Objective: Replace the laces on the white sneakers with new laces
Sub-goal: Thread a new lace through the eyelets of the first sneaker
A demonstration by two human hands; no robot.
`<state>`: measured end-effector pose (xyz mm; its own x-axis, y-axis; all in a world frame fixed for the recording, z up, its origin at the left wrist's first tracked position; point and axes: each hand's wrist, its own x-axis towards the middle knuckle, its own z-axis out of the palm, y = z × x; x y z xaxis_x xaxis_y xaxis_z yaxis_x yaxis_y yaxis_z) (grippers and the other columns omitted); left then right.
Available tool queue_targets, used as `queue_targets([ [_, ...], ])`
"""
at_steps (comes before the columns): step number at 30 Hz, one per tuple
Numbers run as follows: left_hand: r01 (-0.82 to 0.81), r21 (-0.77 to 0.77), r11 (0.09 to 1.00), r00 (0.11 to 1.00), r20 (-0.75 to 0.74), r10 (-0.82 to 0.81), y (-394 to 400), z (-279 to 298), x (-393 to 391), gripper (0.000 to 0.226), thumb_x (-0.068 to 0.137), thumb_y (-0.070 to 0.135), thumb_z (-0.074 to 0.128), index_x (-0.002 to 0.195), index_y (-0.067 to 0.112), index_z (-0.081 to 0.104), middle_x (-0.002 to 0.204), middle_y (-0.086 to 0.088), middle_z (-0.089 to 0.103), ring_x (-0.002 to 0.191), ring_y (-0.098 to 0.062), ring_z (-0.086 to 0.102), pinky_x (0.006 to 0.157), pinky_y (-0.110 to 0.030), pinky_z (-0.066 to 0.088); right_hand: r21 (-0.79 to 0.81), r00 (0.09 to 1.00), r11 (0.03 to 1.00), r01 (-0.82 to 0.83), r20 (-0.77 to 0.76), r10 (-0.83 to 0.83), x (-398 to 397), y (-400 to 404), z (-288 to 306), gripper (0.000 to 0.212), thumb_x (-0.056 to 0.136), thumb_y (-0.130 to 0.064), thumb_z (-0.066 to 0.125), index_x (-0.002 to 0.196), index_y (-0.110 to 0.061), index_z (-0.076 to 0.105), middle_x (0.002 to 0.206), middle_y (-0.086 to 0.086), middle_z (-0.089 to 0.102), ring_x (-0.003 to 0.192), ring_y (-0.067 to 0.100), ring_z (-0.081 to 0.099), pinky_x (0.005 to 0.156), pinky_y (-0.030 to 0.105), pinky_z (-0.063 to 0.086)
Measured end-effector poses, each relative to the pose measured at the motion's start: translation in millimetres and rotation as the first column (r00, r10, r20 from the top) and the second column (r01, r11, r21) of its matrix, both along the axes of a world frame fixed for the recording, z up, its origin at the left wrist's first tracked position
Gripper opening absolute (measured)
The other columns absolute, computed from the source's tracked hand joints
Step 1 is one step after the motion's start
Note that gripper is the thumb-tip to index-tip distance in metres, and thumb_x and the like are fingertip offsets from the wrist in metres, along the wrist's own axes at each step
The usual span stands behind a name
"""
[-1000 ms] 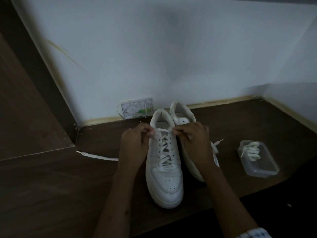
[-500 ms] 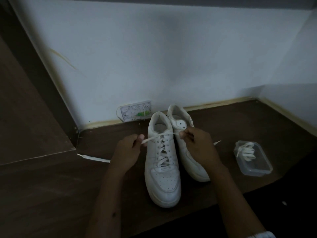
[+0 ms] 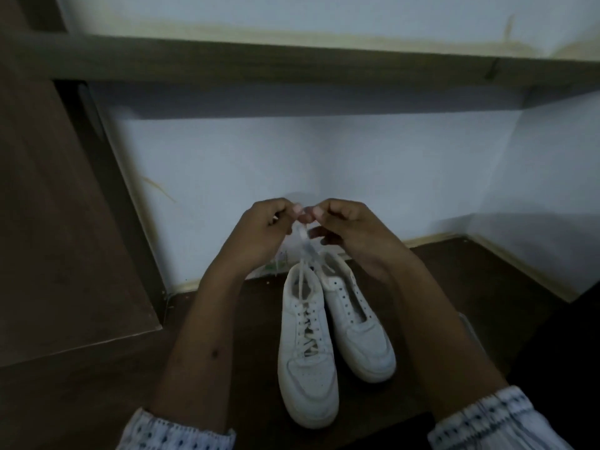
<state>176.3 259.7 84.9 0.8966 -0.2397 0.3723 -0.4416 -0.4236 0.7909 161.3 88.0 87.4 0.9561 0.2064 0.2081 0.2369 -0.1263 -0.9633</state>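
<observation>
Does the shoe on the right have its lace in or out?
Out. The right sneaker shows bare eyelets, while the left sneaker is laced.

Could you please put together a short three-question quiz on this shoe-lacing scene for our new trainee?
1. True or false: both hands pinch the lace ends above the sneakers.
2. Which sneaker is laced? A) the left one B) the right one C) both
3. Fill in: the lace ends are held ____ the laced sneaker's collar.

Key:
1. True: the left hand and right hand pinch the lace ends together.
2. A: the left sneaker carries a lace; the right sneaker shows bare eyelets.
3. above
</observation>
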Motion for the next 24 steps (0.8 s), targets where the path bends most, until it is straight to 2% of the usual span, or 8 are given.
queue_targets([
  [2,0.009,-0.015,1.0,1.0,0.025,-0.009,-4,14,0,0.027,0.101,0.033,0.047,0.092,0.019,0.069,0.092,0.0,0.069,0.085,-0.013,0.063,0.071,-0.023,0.045,0.106,0.997,0.992,-0.073,-0.028,0.077,-3,2,14,0.014,0.098,-0.012,0.051,0.098,-0.004,0.063,0.099,0.005,0.069,0.09,0.016,0.069,0.082,0.023,0.054],
  [4,0.011,-0.006,1.0,0.999,0.047,-0.01,-6,20,0,0.024,0.102,0.03,0.048,0.092,0.02,0.068,0.09,0.005,0.068,0.086,-0.01,0.062,0.074,-0.021,0.043,0.181,0.995,0.979,-0.089,-0.031,0.096,-5,3,20,0.007,0.092,-0.004,0.058,0.096,-0.001,0.063,0.097,0.011,0.071,0.095,0.02,0.069,0.09,0.027,0.054],
  [8,-0.014,-0.009,1.0,0.998,0.056,0.014,-6,12,3,0.02,0.1,0.03,0.051,0.1,0.019,0.068,0.106,0.001,0.063,0.097,-0.014,0.06,0.083,-0.024,0.045,0.173,0.999,0.984,0.034,0.008,-0.036,-5,8,12,0.015,0.083,0.007,0.066,0.096,0.004,0.062,0.095,0.022,0.07,0.091,0.025,0.07,0.088,0.033,0.054],
  [13,-0.112,-0.131,0.985,0.993,-0.035,0.109,5,-37,4,0.018,0.101,0.024,0.049,0.097,0.019,0.066,0.09,0.005,0.068,0.078,-0.009,0.064,0.068,-0.015,0.049,0.143,0.989,0.979,0.143,0.016,-0.147,1,4,-11,0.016,0.087,0.008,0.062,0.097,-0.003,0.055,0.088,0.024,0.07,0.073,0.023,0.07,0.075,0.032,0.057],
  [16,-0.205,0.064,0.977,0.97,-0.118,0.211,11,-81,5,0.016,0.097,0.021,0.056,0.09,0.02,0.07,0.084,0.008,0.067,0.077,-0.008,0.062,0.061,-0.014,0.045,0.016,0.992,0.992,0.127,-0.02,-0.127,4,-3,-32,0.016,0.089,-0.003,0.064,0.103,0.0,0.058,0.086,0.022,0.072,0.075,0.028,0.07,0.068,0.032,0.057],
  [18,-0.225,0.187,0.956,0.954,-0.158,0.256,10,-107,4,0.022,0.096,0.026,0.056,0.082,0.021,0.071,0.085,0.001,0.07,0.075,-0.011,0.063,0.06,-0.02,0.044,-0.109,0.995,0.991,0.076,-0.059,-0.083,3,-6,-45,0.022,0.092,-0.019,0.064,0.099,0.002,0.064,0.081,0.016,0.073,0.07,0.026,0.069,0.061,0.027,0.052],
  [20,-0.226,0.252,0.941,0.945,-0.176,0.274,6,-123,3,0.026,0.095,0.031,0.055,0.074,0.028,0.07,0.086,0.0,0.071,0.068,-0.003,0.058,0.055,-0.016,0.039,-0.208,0.994,0.978,0.011,-0.104,-0.033,-2,-8,-53,0.03,0.093,-0.03,0.061,0.092,0.0,0.068,0.072,0.007,0.072,0.063,0.02,0.068,0.054,0.021,0.047],
  [24,-0.231,0.33,0.915,0.924,-0.22,0.312,-8,-138,-3,0.046,0.083,0.052,0.068,0.058,0.013,0.066,0.052,0.003,0.057,0.045,-0.005,0.05,0.042,-0.015,0.031,-0.307,0.995,0.951,-0.032,-0.103,0.0,-2,-13,-68,0.02,0.087,-0.016,0.07,0.091,0.003,0.069,0.074,0.016,0.073,0.066,0.027,0.068,0.065,0.033,0.053],
])
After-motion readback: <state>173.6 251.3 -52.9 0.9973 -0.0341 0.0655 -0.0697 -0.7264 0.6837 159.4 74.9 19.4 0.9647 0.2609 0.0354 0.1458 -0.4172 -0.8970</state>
